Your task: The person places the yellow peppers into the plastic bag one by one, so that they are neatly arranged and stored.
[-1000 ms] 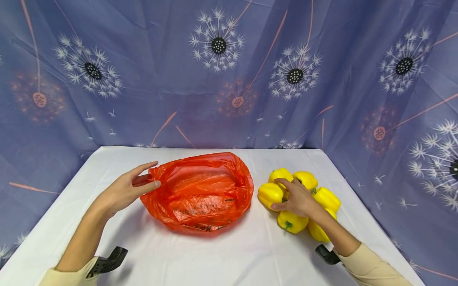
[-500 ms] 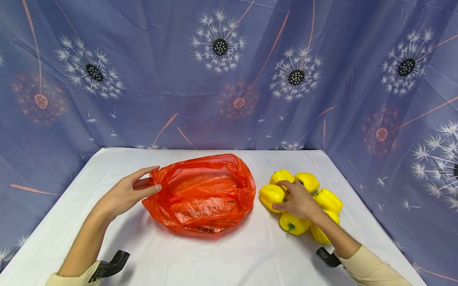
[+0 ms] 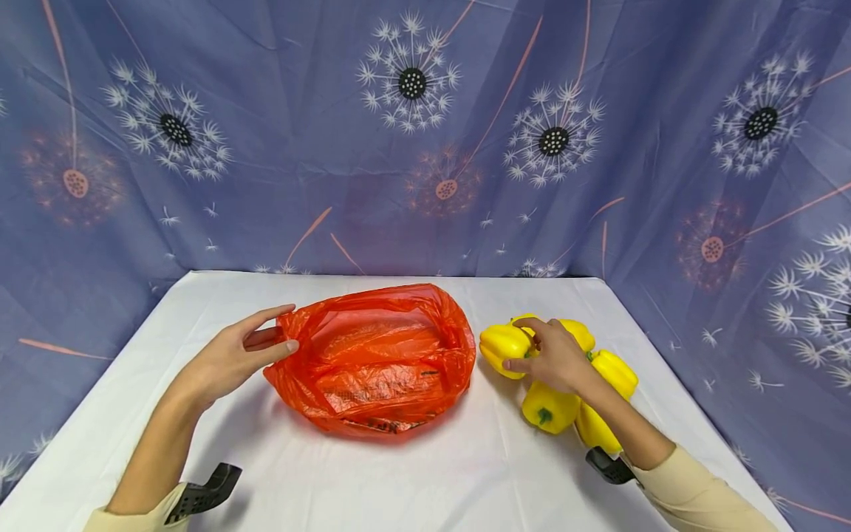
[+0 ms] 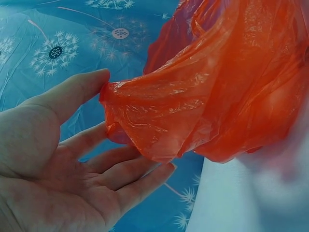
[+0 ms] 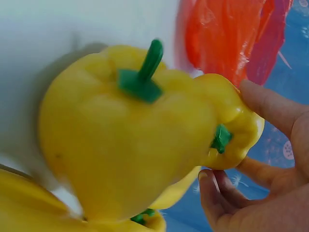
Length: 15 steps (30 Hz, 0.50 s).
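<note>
Arms (image 3: 156,451) reach forward; left hand (image 3: 229,358) pinches a red plastic bag (image 3: 380,384), right hand (image 3: 557,360) a yellow bell pepper (image 3: 501,351), seemingly aloft.

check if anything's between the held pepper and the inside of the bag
Only the right rim of the bag; no other object shows between the bag and the pepper in the right hand. The bag is open on top.

leftmost yellow pepper (image 3: 501,351) raised a little, right hand (image 3: 557,360) up with it, both higher than a moment ago
</note>
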Tool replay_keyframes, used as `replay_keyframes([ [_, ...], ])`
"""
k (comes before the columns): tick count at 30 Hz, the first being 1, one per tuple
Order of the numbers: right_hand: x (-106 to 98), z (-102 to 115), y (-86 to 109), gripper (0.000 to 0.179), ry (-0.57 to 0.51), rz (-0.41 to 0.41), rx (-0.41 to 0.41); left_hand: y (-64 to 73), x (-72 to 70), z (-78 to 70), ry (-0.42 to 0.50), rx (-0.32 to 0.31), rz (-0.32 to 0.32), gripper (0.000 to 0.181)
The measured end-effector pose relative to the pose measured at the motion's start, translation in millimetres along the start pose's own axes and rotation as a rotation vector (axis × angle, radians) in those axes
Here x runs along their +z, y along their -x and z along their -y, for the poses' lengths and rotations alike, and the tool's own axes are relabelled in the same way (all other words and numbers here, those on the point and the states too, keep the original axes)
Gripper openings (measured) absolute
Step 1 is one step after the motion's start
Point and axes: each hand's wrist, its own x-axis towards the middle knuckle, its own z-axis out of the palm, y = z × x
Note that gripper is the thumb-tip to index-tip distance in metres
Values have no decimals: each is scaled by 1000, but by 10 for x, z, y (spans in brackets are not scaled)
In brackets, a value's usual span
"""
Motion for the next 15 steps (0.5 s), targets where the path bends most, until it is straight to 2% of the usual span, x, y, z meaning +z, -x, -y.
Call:
replay_keyframes([
  [6, -92, 119, -73, 72, -8, -51, -46, 18, -14, 8, 3, -34, -5, 73],
  [15, -136, 313, -179, 75, -54, -74, -47, 4, -11, 27, 24, -22, -5, 70],
])
